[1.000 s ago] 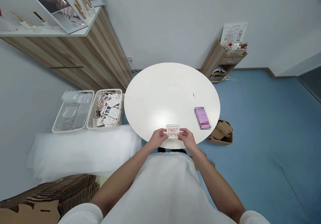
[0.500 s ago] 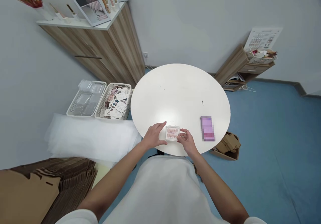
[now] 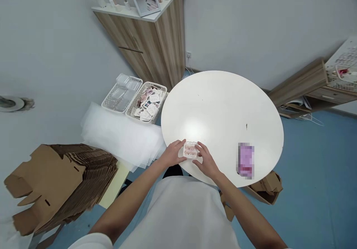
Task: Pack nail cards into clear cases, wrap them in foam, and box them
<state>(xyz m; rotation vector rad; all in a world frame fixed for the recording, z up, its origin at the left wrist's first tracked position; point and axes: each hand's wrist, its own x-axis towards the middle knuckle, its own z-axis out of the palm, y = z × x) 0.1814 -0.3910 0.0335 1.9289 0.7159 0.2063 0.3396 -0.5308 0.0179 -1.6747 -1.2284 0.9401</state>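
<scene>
A small clear plastic box of pink press-on nails (image 3: 190, 151), set out in two rows, is at the near edge of the round white table (image 3: 223, 104). My left hand (image 3: 173, 154) has its thumb and forefinger at the box's left corners. On the other side, my right hand (image 3: 206, 161) reaches over the right edge, its forefinger near the top corner and its thumb below. Both hands appear to hold the box between them. To the right on the table lies a purple item (image 3: 245, 160), blurred out by pixels.
Left of the table are a basket of cards (image 3: 146, 104), a basket of clear plastic boxes (image 3: 122, 93) and white translucent sheets (image 3: 122, 133). Flattened cardboard boxes (image 3: 55, 182) stack at lower left. A carton (image 3: 267, 187) stands under the table's right side. Behind is a wooden cabinet (image 3: 150, 41).
The camera view has turned left. My left hand has come in to the box's left edge, and my right hand's fingers have spread along the right side.
</scene>
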